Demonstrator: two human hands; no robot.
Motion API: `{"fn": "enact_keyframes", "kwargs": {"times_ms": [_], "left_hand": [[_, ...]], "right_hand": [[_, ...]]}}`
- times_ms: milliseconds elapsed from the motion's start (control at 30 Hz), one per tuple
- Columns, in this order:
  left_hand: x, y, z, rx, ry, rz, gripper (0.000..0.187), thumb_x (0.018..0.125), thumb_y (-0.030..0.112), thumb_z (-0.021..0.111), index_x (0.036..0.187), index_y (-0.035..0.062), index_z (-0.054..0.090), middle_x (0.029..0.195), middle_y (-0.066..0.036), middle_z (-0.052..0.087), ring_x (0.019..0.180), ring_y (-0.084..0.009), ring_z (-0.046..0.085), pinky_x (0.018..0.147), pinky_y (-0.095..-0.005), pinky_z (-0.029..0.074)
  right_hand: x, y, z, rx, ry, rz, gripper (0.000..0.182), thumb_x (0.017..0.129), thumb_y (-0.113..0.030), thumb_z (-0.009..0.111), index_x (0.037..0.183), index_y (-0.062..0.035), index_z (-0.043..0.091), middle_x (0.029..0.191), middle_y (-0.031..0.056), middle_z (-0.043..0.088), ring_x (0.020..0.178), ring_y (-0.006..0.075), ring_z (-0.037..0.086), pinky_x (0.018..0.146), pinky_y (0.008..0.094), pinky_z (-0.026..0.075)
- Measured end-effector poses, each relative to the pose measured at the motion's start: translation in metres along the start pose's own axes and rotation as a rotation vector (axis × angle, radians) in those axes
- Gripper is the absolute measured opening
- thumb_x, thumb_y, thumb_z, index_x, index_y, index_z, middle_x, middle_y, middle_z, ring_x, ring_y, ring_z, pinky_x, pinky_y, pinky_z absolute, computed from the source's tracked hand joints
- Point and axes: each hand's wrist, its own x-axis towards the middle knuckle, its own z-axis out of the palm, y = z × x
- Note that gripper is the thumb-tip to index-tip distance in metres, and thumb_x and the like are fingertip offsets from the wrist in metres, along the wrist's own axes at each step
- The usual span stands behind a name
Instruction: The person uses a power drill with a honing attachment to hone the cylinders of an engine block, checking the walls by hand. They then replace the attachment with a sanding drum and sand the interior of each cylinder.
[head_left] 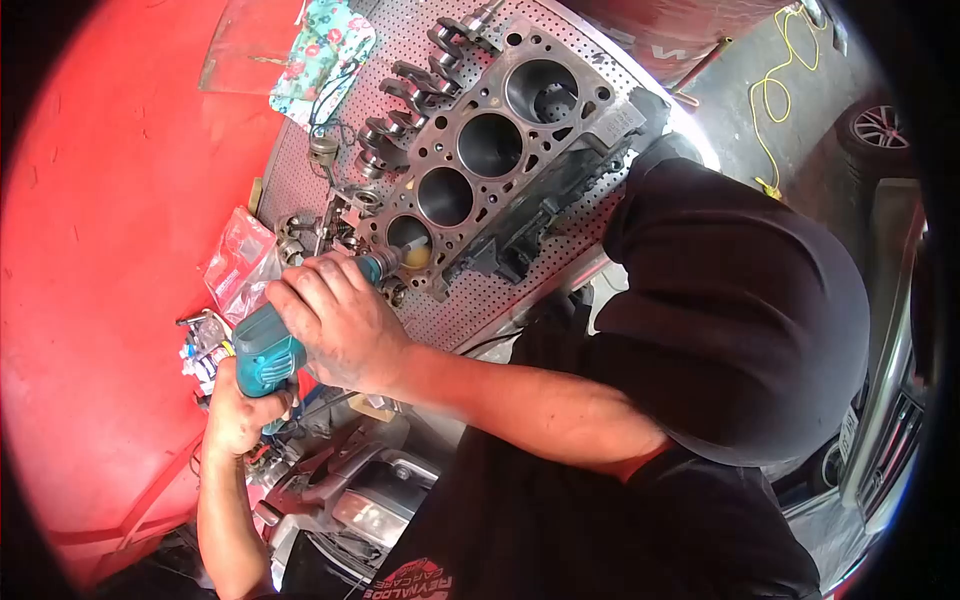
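My left hand (240, 410) is wrapped round the rear grip of a teal power drill (268, 345), thumb on the near side. Over the front of its body lies my right hand (345, 325), fingers curled across the top. From the drill's chuck (385, 262) an attachment with a pale and yellowish part (417, 256) reaches into the nearest bore of an engine block (480, 190); its exact kind I cannot make out. Three more bores stand open in the block's flat face. The block rests on a perforated metal tabletop (300, 165).
A crankshaft (405, 95) lies along the block's far side. Pistons with rods (323, 150), a flowered cloth (325, 55) and a red-and-white plastic bag (240, 262) are left of it. A red panel fills the left. A yellow cord (770, 95) and a wheel (880, 128) are beyond.
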Motion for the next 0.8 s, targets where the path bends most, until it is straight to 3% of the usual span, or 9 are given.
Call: {"fn": "enact_keyframes", "kwargs": {"times_ms": [267, 567, 667, 800], "left_hand": [[0.004, 0.016, 0.0, 0.039, 0.013, 0.023, 0.016, 0.068, 0.001, 0.062, 0.083, -0.0007, 0.065, 0.071, -0.004, 0.064, 0.062, -0.0133, 0.058, 0.06, -0.0287, 0.048], [0.006, 0.016, -0.001, 0.066, 0.049, 0.0, 0.017, 0.066, 0.004, 0.062, 0.083, -0.0006, 0.065, 0.07, -0.004, 0.064, 0.062, -0.0133, 0.058, 0.059, -0.0288, 0.048], [0.005, 0.009, 0.0, 0.041, 0.079, 0.025, 0.018, 0.067, 0.005, 0.063, 0.083, -0.0006, 0.065, 0.07, -0.005, 0.064, 0.061, -0.0134, 0.059, 0.058, -0.0286, 0.048], [0.001, 0.006, 0.0, 0.001, 0.07, -0.004, 0.017, 0.068, 0.004, 0.063, 0.084, -0.0014, 0.064, 0.07, -0.006, 0.064, 0.06, -0.014, 0.059, 0.057, -0.029, 0.049]], "right_hand": [[0.01, 0.005, 0.001, -0.018, 0.104, -0.04, 0.067, 0.064, -0.01, 0.07, 0.128, 0.0019, 0.053, 0.117, 0.0189, 0.055, 0.11, 0.0379, 0.056, 0.104, 0.055, 0.041], [0.014, 0.009, 0.002, 0.026, -0.033, -0.007, 0.085, 0.056, -0.009, 0.082, 0.133, -0.0001, 0.048, 0.123, 0.0181, 0.053, 0.117, 0.037, 0.053, 0.108, 0.0535, 0.038], [0.015, 0.01, 0.003, 0.061, -0.06, -0.022, 0.067, 0.07, -0.008, 0.074, 0.132, 0.0024, 0.05, 0.117, 0.0191, 0.055, 0.113, 0.038, 0.054, 0.11, 0.0529, 0.036], [0.013, 0.008, 0.007, 0.076, -0.085, -0.017, 0.066, 0.071, -0.008, 0.073, 0.132, 0.0024, 0.05, 0.118, 0.0192, 0.055, 0.114, 0.0379, 0.054, 0.11, 0.0526, 0.036]]}}
